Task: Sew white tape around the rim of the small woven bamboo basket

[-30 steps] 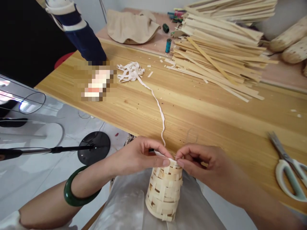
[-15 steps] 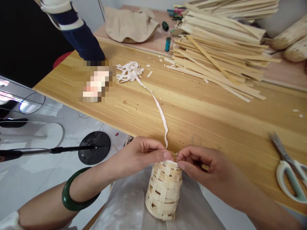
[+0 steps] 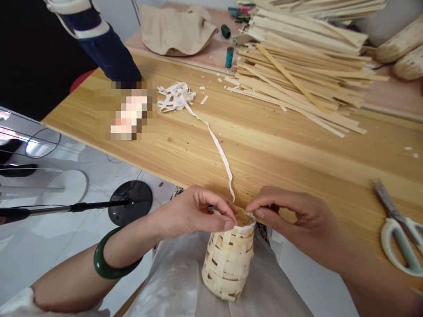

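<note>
Wooden table point(image 3: 280, 149) | pale woven basket point(image 3: 228, 264), upright | left hand point(image 3: 194, 213) pinches white tape point(image 3: 227, 168); right hand point(image 3: 292, 213) seemingly likewise

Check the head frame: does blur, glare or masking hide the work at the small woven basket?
No. Head view: soft even light, the small pale woven basket, left hand and right hand sharp; a pixelated patch masks part of the yellow wooden table, away from them; glare only on the glossy grey floor; pale-handled metal scissors slightly soft at the frame edge.
</note>
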Available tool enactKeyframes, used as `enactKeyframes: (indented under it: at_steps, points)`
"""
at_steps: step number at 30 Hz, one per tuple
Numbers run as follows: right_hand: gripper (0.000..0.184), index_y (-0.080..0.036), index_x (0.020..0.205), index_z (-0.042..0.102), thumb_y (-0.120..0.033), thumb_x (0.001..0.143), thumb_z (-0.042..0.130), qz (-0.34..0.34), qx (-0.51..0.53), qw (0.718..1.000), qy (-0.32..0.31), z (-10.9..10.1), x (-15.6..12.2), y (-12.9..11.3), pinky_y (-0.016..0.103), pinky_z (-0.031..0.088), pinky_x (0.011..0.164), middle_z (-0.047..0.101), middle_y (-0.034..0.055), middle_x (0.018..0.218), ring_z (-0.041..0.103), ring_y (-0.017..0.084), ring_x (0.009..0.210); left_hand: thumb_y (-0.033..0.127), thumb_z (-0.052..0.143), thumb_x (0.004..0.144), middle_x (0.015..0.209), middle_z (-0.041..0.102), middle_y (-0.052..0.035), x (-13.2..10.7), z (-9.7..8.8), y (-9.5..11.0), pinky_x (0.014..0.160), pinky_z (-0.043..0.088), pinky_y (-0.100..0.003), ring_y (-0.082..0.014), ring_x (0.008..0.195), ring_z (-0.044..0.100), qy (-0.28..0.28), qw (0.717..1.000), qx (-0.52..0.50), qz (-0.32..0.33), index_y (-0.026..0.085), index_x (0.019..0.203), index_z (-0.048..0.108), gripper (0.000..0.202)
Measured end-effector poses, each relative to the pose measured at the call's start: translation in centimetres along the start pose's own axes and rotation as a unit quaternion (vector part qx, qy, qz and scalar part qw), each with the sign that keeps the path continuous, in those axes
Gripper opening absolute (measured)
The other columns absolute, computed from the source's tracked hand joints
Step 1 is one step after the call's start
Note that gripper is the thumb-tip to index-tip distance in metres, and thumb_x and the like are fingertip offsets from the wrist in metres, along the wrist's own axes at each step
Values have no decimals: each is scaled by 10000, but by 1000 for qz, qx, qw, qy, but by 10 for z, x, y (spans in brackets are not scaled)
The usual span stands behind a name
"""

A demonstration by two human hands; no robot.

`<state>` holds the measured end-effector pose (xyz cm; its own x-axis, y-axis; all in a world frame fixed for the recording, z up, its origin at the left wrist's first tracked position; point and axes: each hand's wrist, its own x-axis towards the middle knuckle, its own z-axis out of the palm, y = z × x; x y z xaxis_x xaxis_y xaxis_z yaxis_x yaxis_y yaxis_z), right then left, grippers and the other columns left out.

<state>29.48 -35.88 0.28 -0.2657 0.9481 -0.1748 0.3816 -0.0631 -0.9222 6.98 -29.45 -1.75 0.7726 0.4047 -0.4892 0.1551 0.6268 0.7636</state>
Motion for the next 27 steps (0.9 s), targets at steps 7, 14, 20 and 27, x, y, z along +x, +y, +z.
enactKeyframes:
  at_steps: [7,14,20,27]
  points:
    - [162,-231,888,727,-209,946,577,-69,-48,996,-33,0,6,1,232,421,629,640,-9,753,565,105,714,130,744,756,957,757,-46,2,-2,-1,774,501,-198,-134,911,666,-16,1000,-1,21,182,786,795,79]
    - [171,-185,848,744,-181,924,591,-100,-30,993,-63,-2,9,-1,207,415,598,638,-5,694,556,92,672,135,791,726,920,745,-33,4,-4,-2,801,494,-186,-113,887,660,-27,999,-5,22,172,741,784,41]
    - [157,-175,897,750,-207,937,602,-79,44,984,-152,-7,17,7,215,422,632,656,3,740,553,93,693,138,759,760,897,728,-36,7,-6,-4,804,501,-225,-125,858,646,-73,996,-12,40,161,774,781,35]
    - [152,-151,915,754,-252,922,640,-78,84,953,-280,-13,38,17,228,445,649,652,26,810,593,108,735,179,771,756,856,730,-43,11,-4,-6,789,512,-255,-139,816,639,-92,994,20,52,168,780,783,29]
